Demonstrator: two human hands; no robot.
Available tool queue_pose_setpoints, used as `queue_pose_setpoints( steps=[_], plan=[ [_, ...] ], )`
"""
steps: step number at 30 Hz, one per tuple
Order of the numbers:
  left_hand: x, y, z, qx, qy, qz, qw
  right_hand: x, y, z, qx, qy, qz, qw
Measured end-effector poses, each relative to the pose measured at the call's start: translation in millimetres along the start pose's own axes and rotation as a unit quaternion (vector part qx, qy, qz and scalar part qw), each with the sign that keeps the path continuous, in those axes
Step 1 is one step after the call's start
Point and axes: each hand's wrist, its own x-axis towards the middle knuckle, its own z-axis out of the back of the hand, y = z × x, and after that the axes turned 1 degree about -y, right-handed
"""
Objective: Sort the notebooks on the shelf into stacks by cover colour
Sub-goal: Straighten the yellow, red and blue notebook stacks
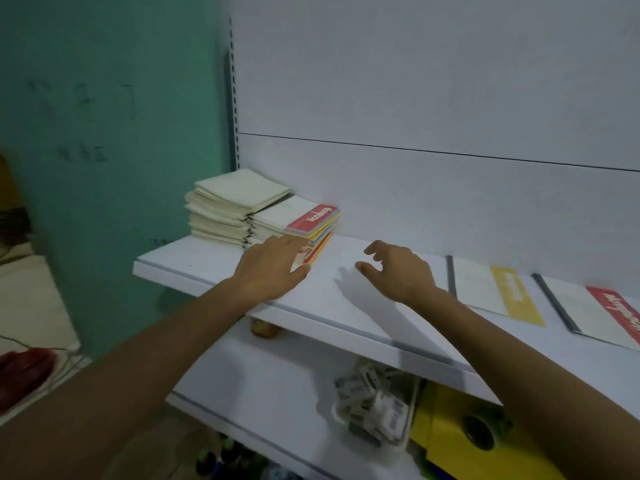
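Head view: your flat left hand (273, 268) touches the stack (302, 220) at the shelf's (194, 264) left end; right hand (398, 271) hovers alongside, loosely curled, empty.

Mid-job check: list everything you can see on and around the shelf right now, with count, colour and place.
cream stack: one stack, cream covers, left end of upper shelf
mixed stack: one stack, red-banded notebook on top, coloured edges below, against the cream stack's right side
yellow-banded notebook: one, white with yellow band, flat on upper shelf
red-banded notebook: one, white with red band, far right, cut off by the frame
upper shelf: one, white
clear container: one, small grey-white items inside, lower shelf
yellow object: one, dark hole, right of the container
wall: green, left
left grip: hand, fingers straight, on the mixed stack's near corner
right grip: hand, loosely curled, empty, over bare shelf
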Motion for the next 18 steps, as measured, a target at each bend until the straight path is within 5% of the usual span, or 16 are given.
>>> queue_pose_setpoints(
  steps=[8, 18],
  plan=[
    [-18.6, 116.2, 4.6, -0.167, 0.028, 0.055, 0.984, 31.8, 117.4, -48.5, -0.024, -0.004, 0.013, 1.000],
    [3.6, 150.0, -14.5, -0.354, 0.056, 0.074, 0.931, 84.1, 136.4, -76.6, -0.050, -0.058, 0.005, 0.997]
  ],
)
